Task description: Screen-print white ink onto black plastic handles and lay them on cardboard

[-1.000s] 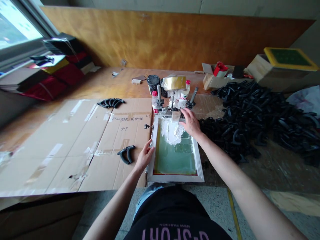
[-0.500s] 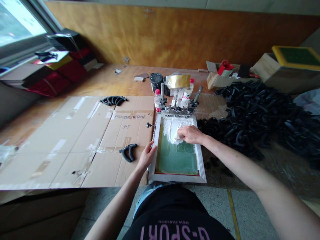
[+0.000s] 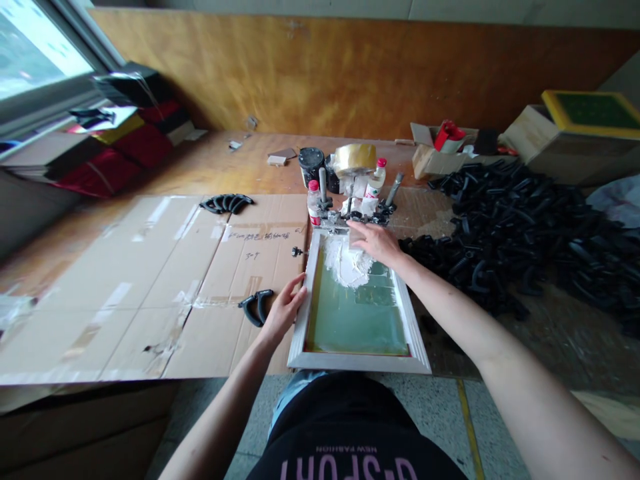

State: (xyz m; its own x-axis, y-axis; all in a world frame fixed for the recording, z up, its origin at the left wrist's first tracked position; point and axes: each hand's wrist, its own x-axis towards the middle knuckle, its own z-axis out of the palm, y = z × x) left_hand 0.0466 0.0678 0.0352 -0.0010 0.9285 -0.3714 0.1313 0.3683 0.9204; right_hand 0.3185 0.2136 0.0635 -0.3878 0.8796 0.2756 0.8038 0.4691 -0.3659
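Observation:
A screen-printing frame (image 3: pixel 419 353) with a pale metal rim and green mesh lies in front of me, clamped at its far end. White paste (image 3: pixel 347 267) is smeared over the far part of the mesh. My right hand (image 3: pixel 377 241) reaches across the far end, its fingers and thumb on a small pale scraper (image 3: pixel 356 240) that they partly cover. Beside the left rim is my left hand (image 3: pixel 286 308), fingers apart, fingertips at the edge; whether they touch it I cannot tell. Two curved black handles (image 3: pixel 257 308) lie on the cardboard just left of that hand.
The metal clamp (image 3: pixel 350 217) stands behind the frame, with a tape roll (image 3: pixel 355 159), bottles (image 3: pixel 313 200) and a black tub (image 3: pixel 311 165). A large heap of black handles (image 3: pixel 525 233) fills the right. More handles (image 3: pixel 227 203) lie on the cardboard (image 3: pixel 150 280) at left.
The frame's near end has risen and looks larger. My right hand has moved away from me to the far end, its fingers straighter. My left hand has loosened from the rim and shifted slightly left.

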